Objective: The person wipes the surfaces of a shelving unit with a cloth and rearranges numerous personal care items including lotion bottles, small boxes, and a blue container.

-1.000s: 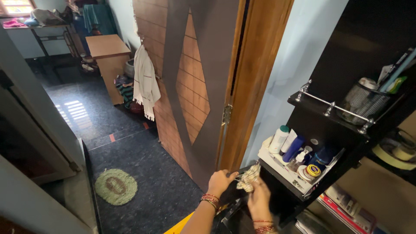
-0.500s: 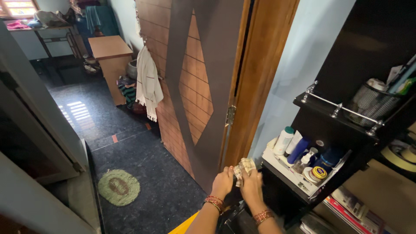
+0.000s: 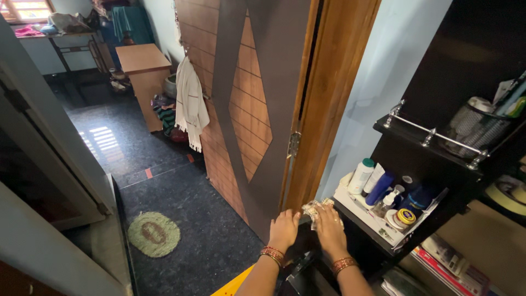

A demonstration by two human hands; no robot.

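My right hand (image 3: 330, 229) presses a crumpled checked cloth (image 3: 316, 209) against the front corner of a dark shelf (image 3: 356, 225), fingers spread over it. My left hand (image 3: 284, 228) lies flat just to its left on the same dark edge, fingers together, holding nothing that I can see. Both wrists wear bangles. On the shelf right of the cloth stands a white tray (image 3: 350, 201) with bottles and small jars.
An open wooden door (image 3: 241, 93) with a white towel (image 3: 190, 104) hanging on it stands ahead. An oval green mat (image 3: 154, 234) lies on the dark floor. Above is a railed shelf (image 3: 433, 142) with a mesh holder (image 3: 472, 127). A wooden table (image 3: 143, 66) stands far back.
The cloth was held up between both hands; now my right hand has lowered it onto the shelf corner, and my left hand has let go and rests flat beside it.
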